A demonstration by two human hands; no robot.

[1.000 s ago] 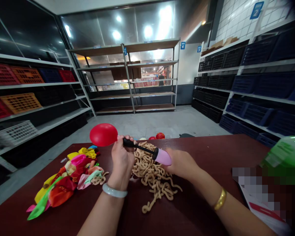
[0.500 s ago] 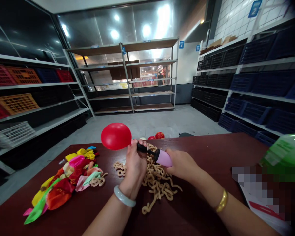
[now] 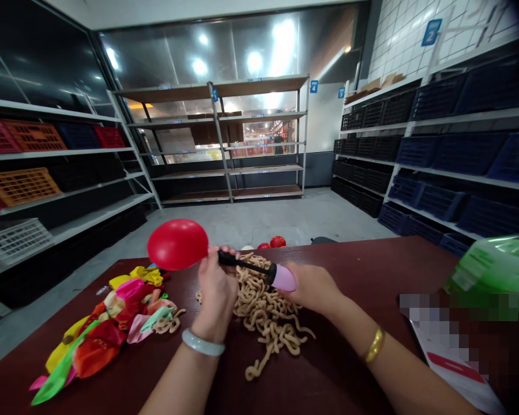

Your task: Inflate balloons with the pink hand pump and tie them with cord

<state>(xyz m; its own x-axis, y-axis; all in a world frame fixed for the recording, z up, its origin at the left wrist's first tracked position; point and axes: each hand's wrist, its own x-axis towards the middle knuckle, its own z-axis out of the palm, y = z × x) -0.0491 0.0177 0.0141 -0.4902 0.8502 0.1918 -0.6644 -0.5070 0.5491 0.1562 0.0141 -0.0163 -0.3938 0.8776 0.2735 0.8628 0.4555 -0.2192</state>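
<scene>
A red balloon, partly inflated, sits on the black nozzle end of a hand pump. My left hand is closed round the balloon's neck and the pump's black tip. My right hand grips the pump's pink barrel, with the thin black rod drawn out between the two hands. Both hands hover over a heap of tan rubber bands on the dark red table.
A pile of flat, uninflated balloons in several colours lies at the table's left. A green balloon and white paper sit at the right. Inflated balloons lie on the floor beyond. Shelves with crates line both sides.
The pump went in and came out again: my hands closed together, then my left hand moved left, pulling the rod out. The red balloon has grown slightly.
</scene>
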